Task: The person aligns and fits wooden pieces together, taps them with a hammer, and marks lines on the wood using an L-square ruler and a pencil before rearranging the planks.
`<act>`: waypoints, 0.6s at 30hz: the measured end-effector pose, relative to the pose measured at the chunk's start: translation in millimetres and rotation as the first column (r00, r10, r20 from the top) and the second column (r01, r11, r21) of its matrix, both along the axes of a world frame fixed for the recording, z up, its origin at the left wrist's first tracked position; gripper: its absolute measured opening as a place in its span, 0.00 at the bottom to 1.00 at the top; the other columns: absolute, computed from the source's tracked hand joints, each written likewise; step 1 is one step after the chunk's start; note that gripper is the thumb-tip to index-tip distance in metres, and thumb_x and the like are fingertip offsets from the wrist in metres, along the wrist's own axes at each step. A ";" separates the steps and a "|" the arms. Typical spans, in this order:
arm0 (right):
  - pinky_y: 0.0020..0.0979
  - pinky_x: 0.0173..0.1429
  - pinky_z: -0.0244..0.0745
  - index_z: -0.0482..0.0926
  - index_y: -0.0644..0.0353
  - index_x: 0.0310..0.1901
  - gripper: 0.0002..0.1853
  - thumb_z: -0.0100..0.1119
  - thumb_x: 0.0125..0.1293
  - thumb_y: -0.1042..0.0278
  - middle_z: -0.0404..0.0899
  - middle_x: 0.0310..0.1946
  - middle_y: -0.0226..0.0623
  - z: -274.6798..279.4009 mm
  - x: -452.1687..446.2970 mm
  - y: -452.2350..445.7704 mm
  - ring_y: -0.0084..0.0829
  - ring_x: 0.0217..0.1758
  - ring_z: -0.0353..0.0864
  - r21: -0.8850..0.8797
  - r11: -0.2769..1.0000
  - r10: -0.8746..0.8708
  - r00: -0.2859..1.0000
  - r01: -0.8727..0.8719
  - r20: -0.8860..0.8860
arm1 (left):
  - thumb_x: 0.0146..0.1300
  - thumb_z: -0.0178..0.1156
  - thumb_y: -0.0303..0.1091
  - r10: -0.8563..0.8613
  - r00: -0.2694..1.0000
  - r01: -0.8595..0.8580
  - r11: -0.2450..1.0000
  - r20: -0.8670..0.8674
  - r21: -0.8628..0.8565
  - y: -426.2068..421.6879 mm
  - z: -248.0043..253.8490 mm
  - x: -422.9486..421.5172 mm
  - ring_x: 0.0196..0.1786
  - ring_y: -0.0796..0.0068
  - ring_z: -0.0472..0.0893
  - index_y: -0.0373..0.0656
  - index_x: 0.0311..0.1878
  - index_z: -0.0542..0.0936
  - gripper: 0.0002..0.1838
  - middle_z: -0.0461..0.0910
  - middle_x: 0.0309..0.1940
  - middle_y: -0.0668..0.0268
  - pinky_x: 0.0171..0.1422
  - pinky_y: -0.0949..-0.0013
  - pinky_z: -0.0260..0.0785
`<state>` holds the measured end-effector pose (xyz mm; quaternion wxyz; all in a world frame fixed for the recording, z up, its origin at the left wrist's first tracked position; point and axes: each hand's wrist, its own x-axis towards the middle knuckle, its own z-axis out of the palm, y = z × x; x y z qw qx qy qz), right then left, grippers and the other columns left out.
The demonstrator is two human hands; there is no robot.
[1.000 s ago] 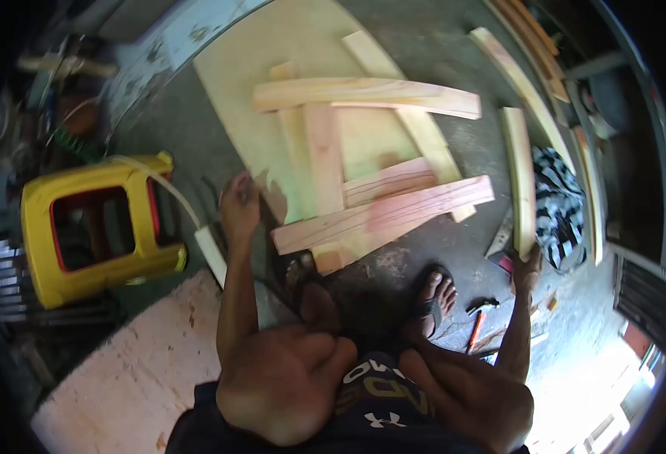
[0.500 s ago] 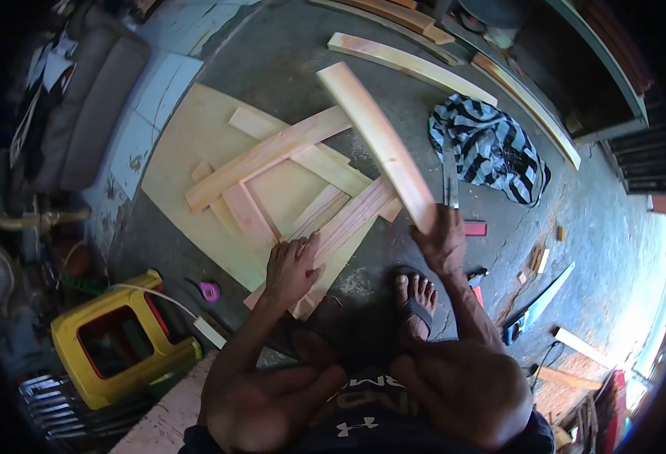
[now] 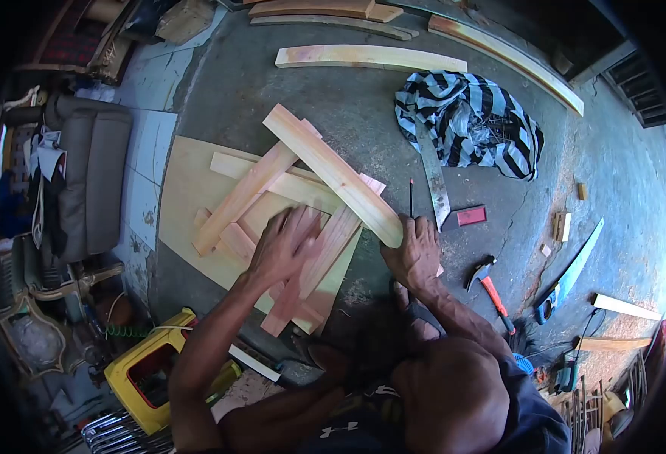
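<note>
My right hand (image 3: pixel 414 253) is closed around the near end of a pale wooden plank (image 3: pixel 333 174). This plank slants up to the left across the other boards, its far end over the top of a second plank (image 3: pixel 249 195). My left hand (image 3: pixel 287 240), slightly blurred, hovers over the crossed boards with its fingers stretched out and nothing in them. Just right of it a pinkish grained board (image 3: pixel 333 246) runs diagonally, partly under the held plank. The boards lie overlapping on a thin plywood sheet (image 3: pixel 185 178) on the floor.
To the right are a striped cloth (image 3: pixel 492 129), a metal blade-like strip (image 3: pixel 433 181), a red block (image 3: pixel 470 216), a hammer (image 3: pixel 490 291) and a handsaw (image 3: pixel 571 272). Loose timber (image 3: pixel 371 55) lies beyond. A yellow plastic stool (image 3: pixel 140 378) stands lower left.
My right hand has brought the plank down and left over the crossed boards. My left hand has lifted off the grained board and moved upward. The camera view has turned.
</note>
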<state>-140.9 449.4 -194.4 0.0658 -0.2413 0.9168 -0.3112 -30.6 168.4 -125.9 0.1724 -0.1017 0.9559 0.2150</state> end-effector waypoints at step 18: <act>0.47 0.54 0.69 0.75 0.59 0.58 0.33 0.73 0.48 0.62 0.72 0.42 0.44 3.0 -5.2 11.2 0.47 0.49 0.75 0.000 1.000 0.016 0.999 -0.016 0.037 | 0.71 0.64 0.51 0.378 0.867 -0.367 0.925 -0.325 0.097 59.6 -62.8 -92.2 0.85 0.37 0.47 0.41 0.85 0.47 0.50 0.46 0.82 0.37 0.87 0.42 0.46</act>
